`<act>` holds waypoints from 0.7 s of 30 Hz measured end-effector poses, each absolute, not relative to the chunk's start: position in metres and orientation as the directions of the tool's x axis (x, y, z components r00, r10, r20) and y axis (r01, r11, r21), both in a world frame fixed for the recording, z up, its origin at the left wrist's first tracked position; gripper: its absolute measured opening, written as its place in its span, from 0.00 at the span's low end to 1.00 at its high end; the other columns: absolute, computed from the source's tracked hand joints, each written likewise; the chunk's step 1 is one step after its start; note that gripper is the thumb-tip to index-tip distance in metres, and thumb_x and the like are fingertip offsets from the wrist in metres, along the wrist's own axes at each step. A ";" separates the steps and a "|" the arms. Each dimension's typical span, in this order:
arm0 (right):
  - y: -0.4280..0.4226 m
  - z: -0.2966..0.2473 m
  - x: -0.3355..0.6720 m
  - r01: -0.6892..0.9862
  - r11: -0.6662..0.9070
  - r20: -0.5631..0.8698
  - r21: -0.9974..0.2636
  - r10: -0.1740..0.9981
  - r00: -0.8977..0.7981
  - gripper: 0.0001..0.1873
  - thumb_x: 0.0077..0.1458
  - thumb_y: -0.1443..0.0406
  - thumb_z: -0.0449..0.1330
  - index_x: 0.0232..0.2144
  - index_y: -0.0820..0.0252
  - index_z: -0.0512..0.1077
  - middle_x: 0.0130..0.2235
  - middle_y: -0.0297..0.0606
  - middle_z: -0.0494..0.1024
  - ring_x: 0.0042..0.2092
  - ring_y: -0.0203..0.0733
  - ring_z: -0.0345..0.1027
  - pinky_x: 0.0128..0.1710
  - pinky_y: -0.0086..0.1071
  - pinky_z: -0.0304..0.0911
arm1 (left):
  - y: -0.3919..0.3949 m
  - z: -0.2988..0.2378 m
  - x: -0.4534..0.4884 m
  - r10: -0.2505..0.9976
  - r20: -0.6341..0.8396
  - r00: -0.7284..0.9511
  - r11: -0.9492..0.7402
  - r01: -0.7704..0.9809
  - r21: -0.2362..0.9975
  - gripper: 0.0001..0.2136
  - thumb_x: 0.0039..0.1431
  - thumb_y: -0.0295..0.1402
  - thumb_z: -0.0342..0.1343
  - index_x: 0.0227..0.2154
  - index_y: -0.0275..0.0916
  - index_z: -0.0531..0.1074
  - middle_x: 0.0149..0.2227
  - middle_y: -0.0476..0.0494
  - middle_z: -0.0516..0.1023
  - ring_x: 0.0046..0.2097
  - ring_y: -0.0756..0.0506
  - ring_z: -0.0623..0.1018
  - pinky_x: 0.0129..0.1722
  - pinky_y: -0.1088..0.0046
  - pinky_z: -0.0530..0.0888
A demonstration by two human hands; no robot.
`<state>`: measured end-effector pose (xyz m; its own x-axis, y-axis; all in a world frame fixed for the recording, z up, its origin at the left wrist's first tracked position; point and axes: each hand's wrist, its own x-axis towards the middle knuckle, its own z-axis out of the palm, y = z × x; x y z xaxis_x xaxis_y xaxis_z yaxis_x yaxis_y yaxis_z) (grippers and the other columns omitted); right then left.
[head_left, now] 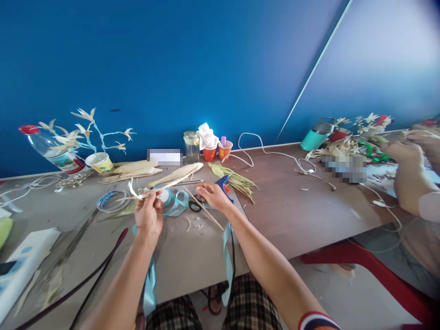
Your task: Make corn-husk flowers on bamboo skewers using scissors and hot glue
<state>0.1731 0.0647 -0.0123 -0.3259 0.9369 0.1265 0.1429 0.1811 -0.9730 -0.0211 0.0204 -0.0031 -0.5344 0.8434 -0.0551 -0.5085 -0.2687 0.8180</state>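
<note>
My left hand (148, 215) is closed in a pinch on a pale dried-leaf flower on a thin stick (151, 190), held just above the table. My right hand (213, 195) reaches over the table with its fingers curled down on a blue glue gun (224, 183). Black-handled scissors (195, 206) and a thin wooden skewer (202, 208) lie just under and beside that hand. Light blue ribbon (177, 204) curls between my hands, and one strand hangs over the table's front edge (227, 263).
Dried corn husks (237, 181) lie behind the glue gun. At the back stand a glass jar (191, 146), orange cups (225, 150), a yellow cup with a husk-flower branch (99, 161) and a plastic bottle (55, 153). Another person's hands (409, 156) work at right, above a red stool (364, 268).
</note>
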 end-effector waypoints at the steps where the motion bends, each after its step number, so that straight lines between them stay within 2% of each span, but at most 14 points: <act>1: 0.062 -0.011 0.170 0.071 0.119 0.084 -0.990 0.923 -0.375 0.18 0.54 0.54 0.55 0.35 0.63 0.73 0.26 0.33 0.71 0.25 0.33 0.60 0.27 0.27 0.56 | 0.019 -0.003 -0.019 0.855 -0.045 -0.517 -0.263 -0.506 0.821 0.12 0.38 0.29 0.67 0.24 0.37 0.69 0.25 0.50 0.78 0.18 0.58 0.62 0.20 0.80 0.59; 6: 0.053 -0.007 0.160 -0.233 -0.078 0.017 -0.969 0.925 -0.380 0.20 0.48 0.51 0.61 0.33 0.63 0.73 0.28 0.34 0.72 0.24 0.29 0.60 0.26 0.27 0.55 | 0.012 -0.003 -0.005 0.929 0.004 -0.370 -0.202 -0.499 0.843 0.09 0.42 0.32 0.66 0.27 0.37 0.73 0.28 0.45 0.80 0.19 0.57 0.64 0.21 0.78 0.62; 11: 0.054 -0.008 0.159 -0.452 -0.230 -0.055 -0.862 0.929 -0.367 0.14 0.42 0.58 0.67 0.26 0.62 0.70 0.22 0.29 0.68 0.22 0.29 0.59 0.25 0.26 0.54 | 0.006 -0.004 0.004 0.976 -0.029 -0.215 -0.086 -0.505 0.859 0.08 0.44 0.33 0.66 0.27 0.36 0.76 0.30 0.42 0.81 0.20 0.56 0.65 0.22 0.77 0.62; 14: 0.057 -0.007 0.160 -0.554 -0.285 -0.087 -0.782 0.930 -0.357 0.13 0.39 0.63 0.68 0.27 0.61 0.69 0.21 0.26 0.67 0.22 0.29 0.58 0.25 0.27 0.55 | 0.005 -0.005 0.004 0.990 -0.044 -0.137 -0.030 -0.498 0.867 0.08 0.45 0.34 0.65 0.29 0.36 0.77 0.32 0.41 0.81 0.20 0.55 0.65 0.22 0.75 0.63; 17: 0.058 -0.007 0.161 -0.593 -0.289 -0.078 -0.752 0.932 -0.355 0.10 0.39 0.66 0.67 0.23 0.61 0.69 0.20 0.27 0.67 0.21 0.29 0.59 0.24 0.26 0.55 | 0.005 -0.005 0.002 0.992 -0.055 -0.110 -0.006 -0.489 0.872 0.09 0.45 0.34 0.65 0.30 0.36 0.77 0.31 0.41 0.81 0.20 0.55 0.65 0.22 0.75 0.63; 21: 0.061 -0.010 0.162 -0.581 -0.188 -0.046 -0.792 0.967 -0.251 0.07 0.38 0.67 0.65 0.21 0.62 0.70 0.19 0.28 0.68 0.21 0.29 0.58 0.22 0.25 0.53 | 0.008 -0.006 0.002 0.980 -0.072 -0.187 -0.028 -0.481 0.876 0.09 0.43 0.33 0.66 0.28 0.36 0.76 0.26 0.45 0.79 0.19 0.56 0.64 0.21 0.78 0.62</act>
